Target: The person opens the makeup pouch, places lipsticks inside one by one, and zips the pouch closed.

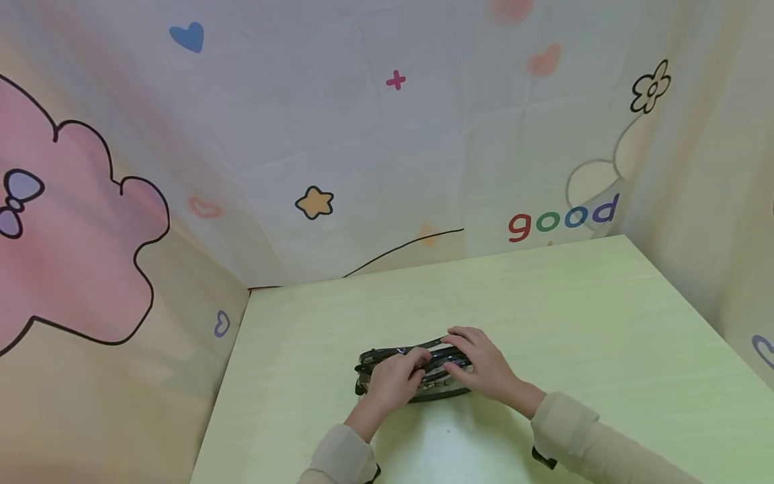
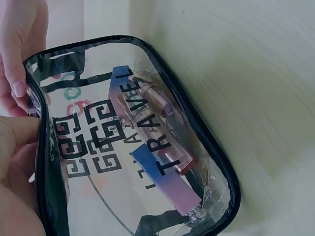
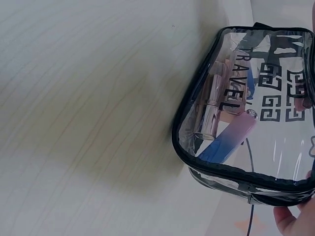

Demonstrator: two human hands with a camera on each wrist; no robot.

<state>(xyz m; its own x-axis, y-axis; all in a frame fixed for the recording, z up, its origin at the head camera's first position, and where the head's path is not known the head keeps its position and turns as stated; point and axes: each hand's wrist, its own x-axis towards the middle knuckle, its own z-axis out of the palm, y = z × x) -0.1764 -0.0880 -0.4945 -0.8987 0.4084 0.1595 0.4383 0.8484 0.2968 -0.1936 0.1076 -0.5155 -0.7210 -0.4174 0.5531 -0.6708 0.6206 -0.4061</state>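
A clear cosmetic bag (image 1: 444, 395) with black trim stands on the table between both hands. Its transparent side (image 2: 162, 113) carries dark lettering reading TRAVEL and a square maze-like pattern. Inside lie slim tubes, one fading from blue to pink (image 3: 229, 137), and a shiny pinkish lipstick-like tube (image 3: 209, 108). The left hand (image 1: 394, 380) grips the bag's upper edge left of its middle, fingers bent over the black trim. At the other end, the right hand (image 1: 484, 366) holds the upper edge between thumb and fingers. Some fingertips are hidden behind the trim.
The pale green table (image 1: 302, 323) extends around the bag on all sides. A printed cloth (image 1: 363, 148) with hearts, a star and the word "good" rises behind the table and along its sides.
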